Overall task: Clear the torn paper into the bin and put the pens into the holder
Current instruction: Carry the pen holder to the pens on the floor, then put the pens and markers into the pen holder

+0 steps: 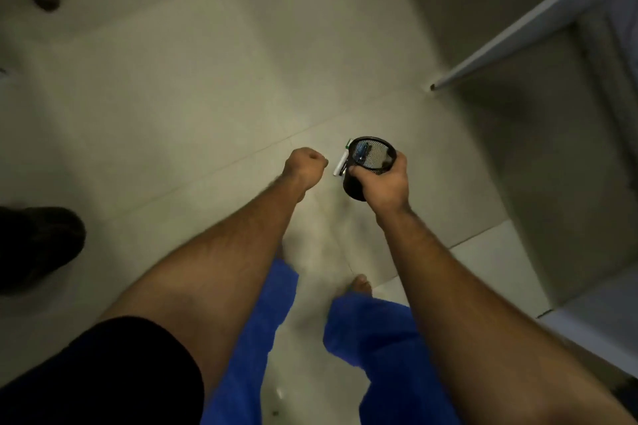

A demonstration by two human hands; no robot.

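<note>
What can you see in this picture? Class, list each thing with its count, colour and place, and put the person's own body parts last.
Pen holder: one, black mesh, gripped in the right hand.
Pen: one, white, against the holder's left side.
Floor: pale tiles, beneath everything.
Dark object: one, black, left edge, blurred.
Trousers: blue, bottom centre.
Foot: one, bare, on the floor.
Left hand: fist closed, centre.
Right hand: gripping the holder.

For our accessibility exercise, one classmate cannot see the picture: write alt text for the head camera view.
Seen from above, a person's right hand grips a black mesh pen holder with pens at its rim, while the left hand is a closed fist beside it. Below are blue trousers, a bare foot and a pale tiled floor.
</note>
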